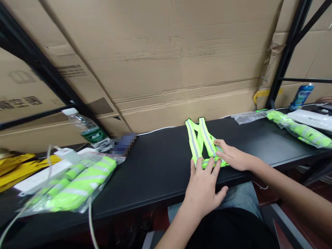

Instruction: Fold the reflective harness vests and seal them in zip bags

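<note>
A neon-yellow reflective vest (207, 138) with grey stripes lies on the black tabletop, its two straps pointing away from me towards the cardboard. My left hand (203, 185) rests palm down on the near edge of the vest, fingers spread, a ring on one of them. Against the vest's right side lies my right hand (236, 157), fingers stretched out and touching the fabric. Neither hand grips anything. Some of the vest's lower part is hidden under my fingers.
Bagged neon vests (80, 185) lie at left beside a white power strip (44, 176), cables and a water bottle (90, 131). Another bagged vest (298, 129) and a blue bottle (301, 97) are at right. Cardboard (181, 62) closes off the back.
</note>
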